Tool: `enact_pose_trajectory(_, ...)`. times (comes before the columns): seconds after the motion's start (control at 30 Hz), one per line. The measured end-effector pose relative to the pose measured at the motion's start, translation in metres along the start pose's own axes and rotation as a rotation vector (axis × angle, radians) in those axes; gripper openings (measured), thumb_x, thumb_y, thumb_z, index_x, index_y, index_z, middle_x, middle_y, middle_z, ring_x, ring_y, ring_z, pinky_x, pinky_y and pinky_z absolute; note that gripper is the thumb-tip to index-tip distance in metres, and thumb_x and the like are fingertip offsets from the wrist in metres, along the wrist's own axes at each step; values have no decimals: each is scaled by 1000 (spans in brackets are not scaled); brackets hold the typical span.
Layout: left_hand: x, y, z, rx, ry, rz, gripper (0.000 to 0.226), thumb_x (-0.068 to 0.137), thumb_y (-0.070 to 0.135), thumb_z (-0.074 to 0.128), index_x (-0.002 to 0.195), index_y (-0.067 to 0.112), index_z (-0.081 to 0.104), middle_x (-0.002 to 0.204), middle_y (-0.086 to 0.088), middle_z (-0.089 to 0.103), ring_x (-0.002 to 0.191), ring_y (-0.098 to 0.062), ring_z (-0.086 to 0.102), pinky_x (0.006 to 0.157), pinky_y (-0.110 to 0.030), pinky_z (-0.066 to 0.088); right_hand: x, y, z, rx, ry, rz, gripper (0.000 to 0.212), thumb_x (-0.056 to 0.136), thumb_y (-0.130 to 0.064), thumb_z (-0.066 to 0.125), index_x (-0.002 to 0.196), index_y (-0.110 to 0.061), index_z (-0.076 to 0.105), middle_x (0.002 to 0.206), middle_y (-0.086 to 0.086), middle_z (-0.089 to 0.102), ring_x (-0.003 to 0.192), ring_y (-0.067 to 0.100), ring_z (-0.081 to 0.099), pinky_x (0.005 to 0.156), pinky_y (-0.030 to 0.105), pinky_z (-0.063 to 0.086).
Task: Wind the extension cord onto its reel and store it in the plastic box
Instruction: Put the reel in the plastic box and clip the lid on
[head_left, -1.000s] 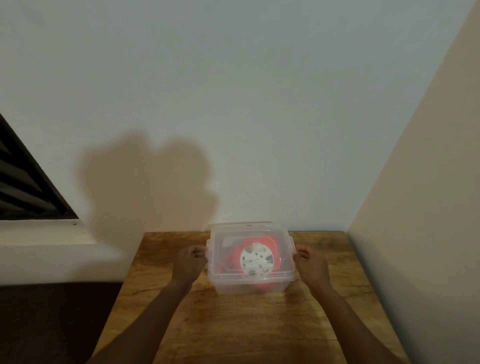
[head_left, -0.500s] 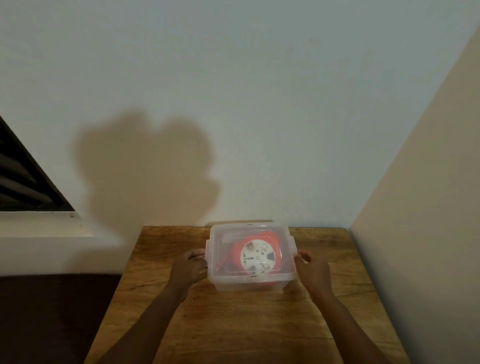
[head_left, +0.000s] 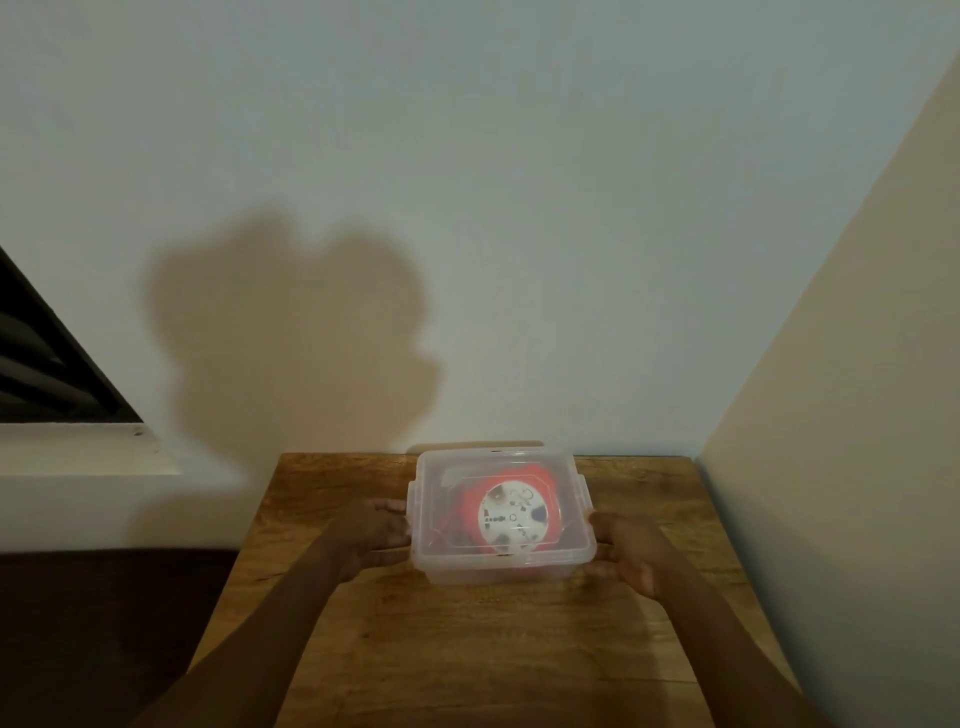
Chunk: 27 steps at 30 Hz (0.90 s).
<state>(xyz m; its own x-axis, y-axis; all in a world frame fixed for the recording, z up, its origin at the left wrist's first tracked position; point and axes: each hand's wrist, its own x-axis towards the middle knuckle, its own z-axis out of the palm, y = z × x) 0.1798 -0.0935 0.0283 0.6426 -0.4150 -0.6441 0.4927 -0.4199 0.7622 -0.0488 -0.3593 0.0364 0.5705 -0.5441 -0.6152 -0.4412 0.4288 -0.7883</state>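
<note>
A clear plastic box (head_left: 498, 564) with its lid on stands on the wooden table (head_left: 467, 649), near the back wall. Through the lid I see the red cord reel (head_left: 467, 514) with its white socket face, lying flat inside. My left hand (head_left: 371, 532) grips the box's left side at the lid latch, fingers curled round the edge. My right hand (head_left: 631, 551) grips the right side the same way.
The table fills a corner, with a pale wall behind and a beige wall (head_left: 831, 467) close on the right. A dark window (head_left: 47, 374) with a white sill is at the left. Dark floor lies left of the table.
The box and both hands sit slightly higher and further from me in the view than a second ago; both hands keep their hold on the box's sides.
</note>
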Motion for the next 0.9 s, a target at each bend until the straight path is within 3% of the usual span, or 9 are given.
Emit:
enact_pose_trajectory(0.17, 1, 1, -1, 30, 5, -14, 29, 85, -11, 69, 110, 4, 72, 105, -22, 76, 89, -36, 77, 68, -45, 65, 5, -2, -1, 5, -15, 12, 21, 93, -5, 62, 113, -8, 65, 98, 12, 75, 86, 30, 74, 76, 47, 60)
enact_pose_trajectory(0.23, 0, 1, 0, 28, 13, -14, 26, 87, -10, 68, 108, 4, 72, 105, -22, 76, 89, -37, 78, 69, -46, 65, 5, -4, 0, -16, 20, -1, 22, 92, -4, 62, 113, -9, 65, 100, 12, 74, 85, 29, 74, 71, 43, 61)
enact_pose_trajectory(0.33, -5, 1, 2, 26, 18, -9, 25, 88, -10, 68, 108, 4, 72, 107, -22, 76, 91, -38, 77, 74, -51, 65, 4, -6, 2, -70, 109, -75, 23, 90, -1, 64, 110, -10, 66, 104, 10, 72, 88, 29, 72, 77, 48, 60)
enact_pose_trajectory(0.5, -9, 2, 6, 21, 20, -20, 28, 85, -11, 71, 109, 4, 71, 109, -20, 75, 94, -36, 77, 78, -54, 64, -3, -7, 20, -336, 233, -255, 7, 88, -9, 67, 93, -12, 71, 85, 4, 74, 72, 17, 72, 70, 39, 62)
enact_pose_trajectory(0.57, -9, 2, 7, 24, 28, -18, 28, 85, -11, 71, 108, 4, 71, 107, -19, 76, 93, -36, 78, 79, -55, 64, -5, -4, 23, -407, 274, -278, 10, 90, -15, 66, 99, -11, 70, 93, 6, 74, 75, 17, 71, 71, 36, 61)
enact_pose_trajectory(0.7, -10, 2, 7, 36, 29, -10, 26, 86, -10, 71, 107, 5, 71, 106, -18, 77, 95, -35, 77, 84, -57, 63, -5, 7, 29, -500, 289, -379, 43, 89, -21, 69, 129, -10, 57, 116, 10, 68, 94, 24, 69, 74, 33, 59)
enact_pose_trajectory(0.9, -9, 0, 7, -3, 39, -3, 25, 85, -9, 72, 108, 3, 72, 107, -20, 76, 96, -37, 76, 86, -57, 62, -2, 14, 30, -526, 383, -427, 47, 91, -24, 66, 135, -12, 56, 114, 8, 70, 91, 22, 70, 76, 34, 58)
